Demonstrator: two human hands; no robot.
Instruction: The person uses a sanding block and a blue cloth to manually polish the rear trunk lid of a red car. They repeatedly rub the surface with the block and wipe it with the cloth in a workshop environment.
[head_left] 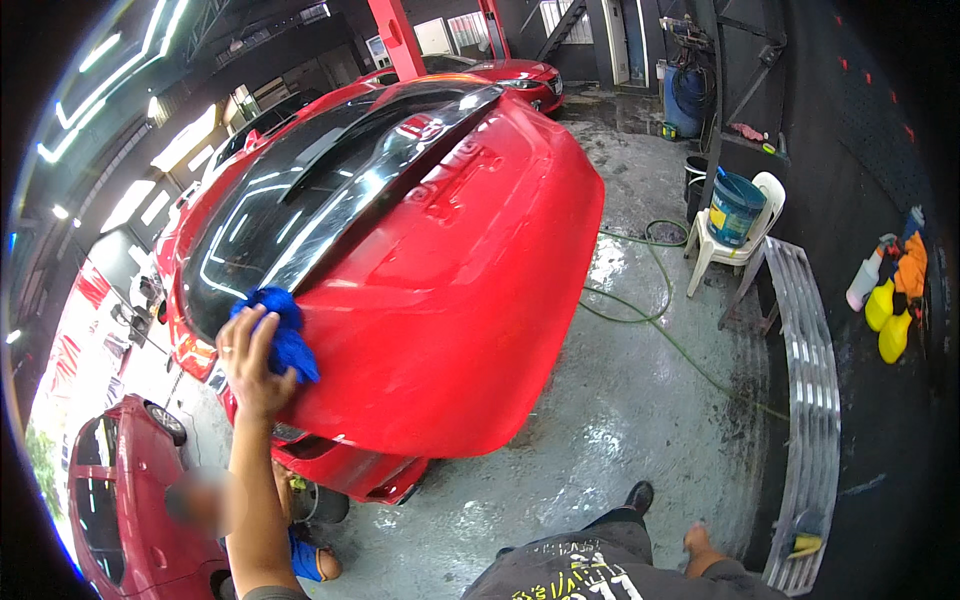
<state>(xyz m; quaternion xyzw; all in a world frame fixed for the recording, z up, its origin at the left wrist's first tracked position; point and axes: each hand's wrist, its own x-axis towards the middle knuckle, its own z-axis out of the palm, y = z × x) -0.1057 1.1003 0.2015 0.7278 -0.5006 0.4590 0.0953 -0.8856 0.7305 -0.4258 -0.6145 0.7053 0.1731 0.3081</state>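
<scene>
My left hand point(252, 365) is closed on a bright blue cloth point(284, 335). It presses the cloth against the left edge of a glossy red car's raised tailgate point(430, 330), beside the lower corner of the dark rear window point(285, 215). Part of the cloth bunches out past my thumb. Low on the right, my right arm hangs beside my dark shirt, well away from the car. Only a little of my right hand point(694, 537) shows there, and its fingers cannot be made out.
Another person point(310, 560) crouches below my left forearm, beside a dark red car point(135, 500). A green hose point(665, 325) crosses the wet floor. To the right stand a white chair point(765, 210) bearing a blue bucket point(735, 208), and a metal bench point(810, 400). Spray bottles point(885, 305) hang on the wall.
</scene>
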